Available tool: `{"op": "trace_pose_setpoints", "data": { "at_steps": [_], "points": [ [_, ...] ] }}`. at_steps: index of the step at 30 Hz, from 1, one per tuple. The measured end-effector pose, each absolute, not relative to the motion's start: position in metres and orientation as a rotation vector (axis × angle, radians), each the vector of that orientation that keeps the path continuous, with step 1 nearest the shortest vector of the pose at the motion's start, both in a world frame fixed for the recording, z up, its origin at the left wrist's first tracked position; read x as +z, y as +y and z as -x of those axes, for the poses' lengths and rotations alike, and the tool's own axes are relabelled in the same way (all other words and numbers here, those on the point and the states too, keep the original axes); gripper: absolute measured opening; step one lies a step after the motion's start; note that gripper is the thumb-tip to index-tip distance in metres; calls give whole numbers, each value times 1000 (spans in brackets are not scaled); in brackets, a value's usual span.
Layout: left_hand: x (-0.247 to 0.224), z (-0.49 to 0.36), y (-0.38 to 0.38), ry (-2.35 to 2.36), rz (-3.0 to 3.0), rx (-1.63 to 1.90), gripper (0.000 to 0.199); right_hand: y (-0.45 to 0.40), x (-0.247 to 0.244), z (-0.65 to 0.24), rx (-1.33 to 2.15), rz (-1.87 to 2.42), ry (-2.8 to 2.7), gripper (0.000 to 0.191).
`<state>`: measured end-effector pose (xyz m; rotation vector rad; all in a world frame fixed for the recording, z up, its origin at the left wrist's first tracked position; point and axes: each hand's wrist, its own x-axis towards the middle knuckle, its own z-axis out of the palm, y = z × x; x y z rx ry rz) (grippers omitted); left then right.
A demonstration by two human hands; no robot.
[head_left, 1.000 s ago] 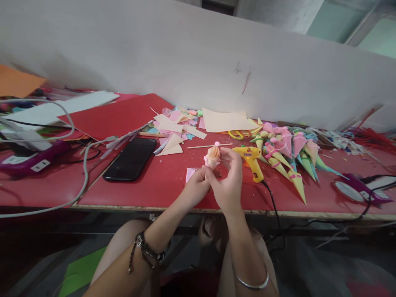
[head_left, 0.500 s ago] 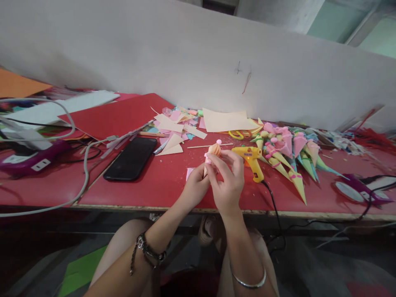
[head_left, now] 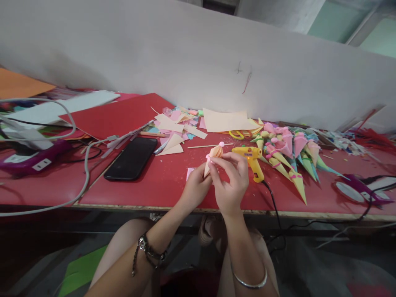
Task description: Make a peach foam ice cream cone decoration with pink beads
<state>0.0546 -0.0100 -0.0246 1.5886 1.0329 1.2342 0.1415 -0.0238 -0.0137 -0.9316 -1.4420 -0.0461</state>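
Above the red table, a small paper ice-cream cone (head_left: 215, 152) with an orange pleated top, a pink trim and a pink ball at its tip is held between both hands. My left hand (head_left: 197, 185) is closed round the lower, pale part of the cone. The fingers of my right hand (head_left: 230, 178) pinch at the pink trim on its side, hiding part of it. Just right of my right hand lies a yellow glue gun (head_left: 254, 161). A thin wooden stick (head_left: 198, 147) lies behind the cone.
Finished paper cones (head_left: 286, 150) are heaped at the right. Paper scraps (head_left: 169, 123), yellow-handled scissors (head_left: 236, 135) and a cream sheet (head_left: 224, 120) lie at the back. A black phone (head_left: 131, 159) is at the left, near a purple power strip (head_left: 37, 159) and white cable (head_left: 86, 177).
Both hands and the cone have shifted slightly to the right, and the cone's top leans a little more to the right. The things on the table have stayed put.
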Motion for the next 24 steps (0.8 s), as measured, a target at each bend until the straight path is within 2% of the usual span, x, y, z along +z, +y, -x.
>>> {"op": "trace_pose_setpoints", "data": {
  "at_steps": [6,14,18,24],
  "points": [
    [-26,-54,-12,1097,-1708,1261,12,-23,-12,-140,62,977,-1375,13],
    [-28,-53,-11,1110,-1805,1237,18,-15,-15,-140,770,819,-1129,46],
    [-29,-53,-12,1126,-1820,1226,19,-16,-12,-142,1009,766,-1119,39],
    [-30,-53,-12,1150,-1825,1215,15,-18,-9,-143,1066,761,-1056,32]
  ]
}}
